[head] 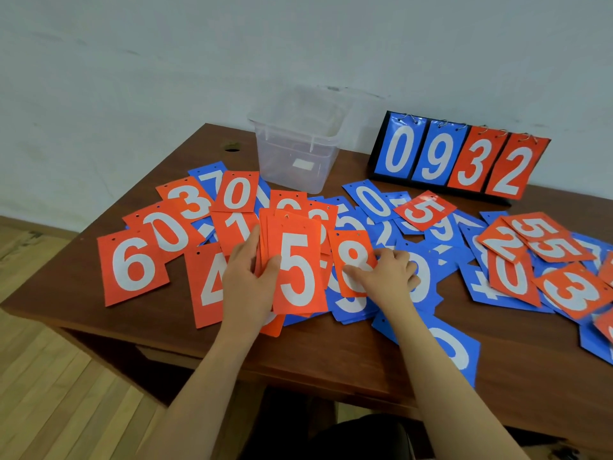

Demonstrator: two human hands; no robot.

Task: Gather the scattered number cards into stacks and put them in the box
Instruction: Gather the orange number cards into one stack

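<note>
— 2 bare forearms reach up from the bottom edge, and we follow them to the hands. What does each one hold?

— Our left hand (247,280) grips a fanned stack of red cards (297,260), thumb curled over its left edge; the top card shows a white 5. Our right hand (389,277) lies just beside it, fingers bent, fingertips pressing on a red 8 card (353,260) that rests on blue cards; we cannot tell whether it pinches the card.

— Where are the other cards?

— Scattered number cards cover the brown wooden table (315,353). To the left lie red ones, including a 6 card (132,265). A blue card (454,353) hangs over the near edge on the right. Farther right, red and blue cards overlap in a heap (544,260).

— And behind them?

— A clear plastic box (297,151) stands upright at the far middle of the table, apart from both hands. To its right, a flip scoreboard (459,157) reads 0 9 3 2, the first 2 digits blue, the last 2 red. Beyond is a pale wall (166,61).
</note>
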